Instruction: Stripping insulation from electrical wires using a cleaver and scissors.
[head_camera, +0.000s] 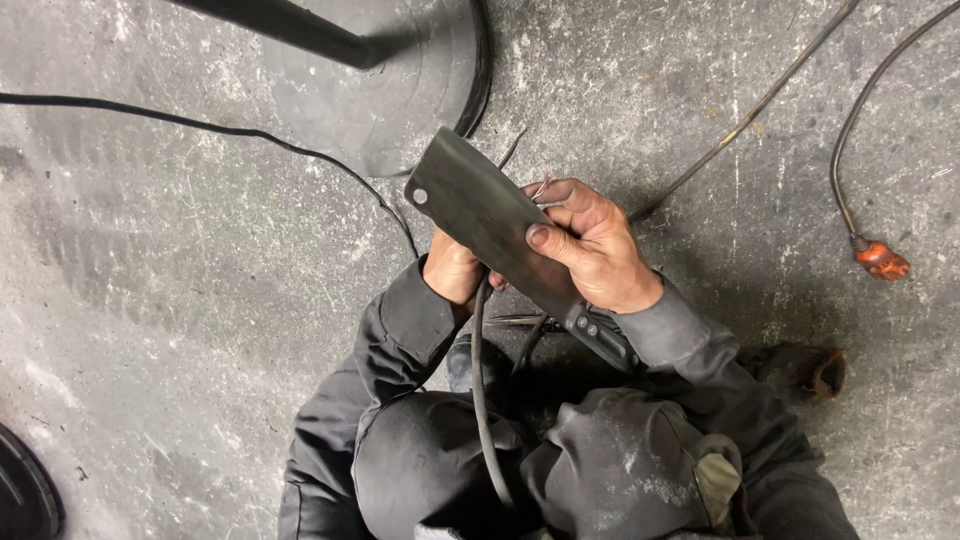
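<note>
The right hand (590, 250) pinches the broad dark steel cleaver blade (490, 215), held above the concrete floor (150, 300). The left hand (455, 270), beneath it, has an unclear grip. A slipping thumb could meet the edge.

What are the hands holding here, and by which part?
The right hand grips a dark cleaver by the lower blade near the handle, thumb on its flat. The left hand is behind the blade; its hold cannot be told.
</note>
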